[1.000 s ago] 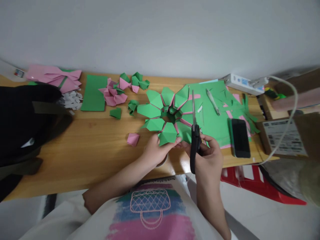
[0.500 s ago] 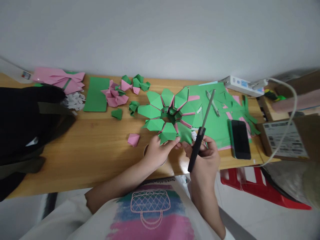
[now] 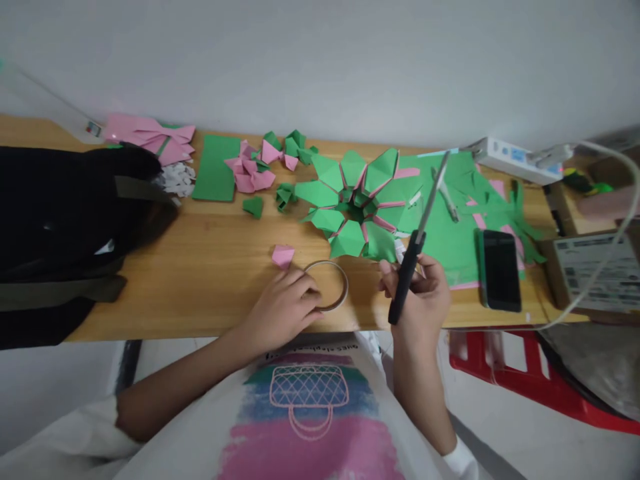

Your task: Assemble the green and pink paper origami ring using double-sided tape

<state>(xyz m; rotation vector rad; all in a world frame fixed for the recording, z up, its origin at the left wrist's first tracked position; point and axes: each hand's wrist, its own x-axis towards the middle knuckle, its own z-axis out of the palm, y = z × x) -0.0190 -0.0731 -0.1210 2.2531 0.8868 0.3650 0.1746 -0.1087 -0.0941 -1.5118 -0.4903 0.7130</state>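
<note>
My left hand (image 3: pixel 287 300) is at the near side of the table, its fingers curled over the left rim of a thin tape roll (image 3: pixel 346 288) that lies flat. My right hand (image 3: pixel 423 293) grips a pair of scissors (image 3: pixel 409 270) by the black handle, seen nearly edge-on with the blade pointing up and away. Just beyond both hands rests a ring-shaped folded paper flower (image 3: pixel 349 239), green petals edged with pink around an open centre. A small pink folded piece (image 3: pixel 283 256) lies beside my left fingertips.
Green and pink folded pieces (image 3: pixel 253 175) and a green paper stack (image 3: pixel 216 170) lie at back left, near a black bag (image 3: pixel 60 233). To the right are green sheets (image 3: pixel 463 247), a cutter (image 3: pixel 447 200), a phone (image 3: pixel 501 270), a power strip (image 3: pixel 517 163) and a cardboard box (image 3: pixel 545 247).
My left hand has let go of the paper flower and moved left and down to the tape roll. My right hand has come away from the petals, still holding the scissors.
</note>
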